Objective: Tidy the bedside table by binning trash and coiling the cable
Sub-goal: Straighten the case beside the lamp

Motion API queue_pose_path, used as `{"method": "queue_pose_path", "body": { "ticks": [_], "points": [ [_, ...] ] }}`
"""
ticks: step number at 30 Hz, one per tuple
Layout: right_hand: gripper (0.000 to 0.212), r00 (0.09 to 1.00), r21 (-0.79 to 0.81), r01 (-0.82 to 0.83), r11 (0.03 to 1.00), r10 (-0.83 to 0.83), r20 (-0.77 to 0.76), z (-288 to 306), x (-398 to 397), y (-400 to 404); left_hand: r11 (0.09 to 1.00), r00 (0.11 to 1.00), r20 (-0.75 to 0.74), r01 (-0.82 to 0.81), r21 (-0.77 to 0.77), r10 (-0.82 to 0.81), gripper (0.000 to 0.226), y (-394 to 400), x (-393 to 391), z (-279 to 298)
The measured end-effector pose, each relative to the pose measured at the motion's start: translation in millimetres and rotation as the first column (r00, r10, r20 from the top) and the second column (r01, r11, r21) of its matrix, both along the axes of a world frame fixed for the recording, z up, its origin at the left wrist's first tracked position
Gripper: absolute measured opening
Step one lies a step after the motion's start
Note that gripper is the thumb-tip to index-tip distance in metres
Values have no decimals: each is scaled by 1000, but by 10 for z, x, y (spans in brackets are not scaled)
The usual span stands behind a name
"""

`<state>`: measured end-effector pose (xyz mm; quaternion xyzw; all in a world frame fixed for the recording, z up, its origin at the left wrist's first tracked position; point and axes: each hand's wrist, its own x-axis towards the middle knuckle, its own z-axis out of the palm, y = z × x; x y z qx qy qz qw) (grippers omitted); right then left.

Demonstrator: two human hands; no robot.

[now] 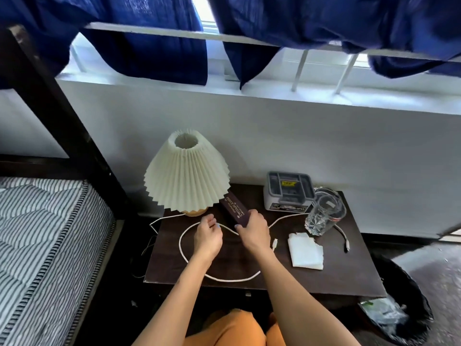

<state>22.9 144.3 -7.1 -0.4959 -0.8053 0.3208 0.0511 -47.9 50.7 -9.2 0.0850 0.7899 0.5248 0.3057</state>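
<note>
With the right hand clamped on a dark book and the left hand pinching the white cable just beside it, a tug risked toppling the empty glass beyond, while the bin already held trash and the tissue lay unbinned.

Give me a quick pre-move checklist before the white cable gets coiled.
1. Left hand on the white braided cable: ok, fingers at the loop.
2. Right hand free for coiling: not ok, it grips the dark maroon book.
3. Cable ends free: cannot tell; the white plug tip lies loose, the other end is hidden.
4. Clear cut-glass tumbler clear of the cable: not ok, cable runs close beside it.
5. White paper napkin binned: not ok.
6. Black bin nearby: ok.
</note>
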Motion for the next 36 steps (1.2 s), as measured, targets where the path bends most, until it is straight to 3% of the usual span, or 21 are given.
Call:
{"method": "queue_pose_path", "body": {
  "ticks": [7,14,18,20,26,32,36],
  "points": [
    [63,975,76,-68,995,50,215,-167,-172,181,955,920,-286,215,-202,-268,44,326,-239,-84],
    [57,995,11,-14,1000,13,103,-216,-74,392,834,822,-306,319,-450,-480,46,618,-397,-135],
    [57,997,24,73,997,-72,-13,-264,-52,388,845,834,-293,326,-423,-468,57,704,-388,-190],
    [45,981,14,172,985,-170,-96,-292,-64,350,863,851,-299,295,-409,-432,58,719,-378,-233],
    [19,925,-52,317,947,-321,-205,-401,-140,301,881,885,-367,93,-463,-286,26,779,-280,-275],
    [24,894,-73,331,941,-337,-294,-481,-181,329,911,917,-360,7,-412,-170,28,868,-229,-255],
    [40,914,-103,230,968,-252,-318,-478,-255,393,914,909,-358,58,-401,-215,38,913,-273,-290]
  ]
}}
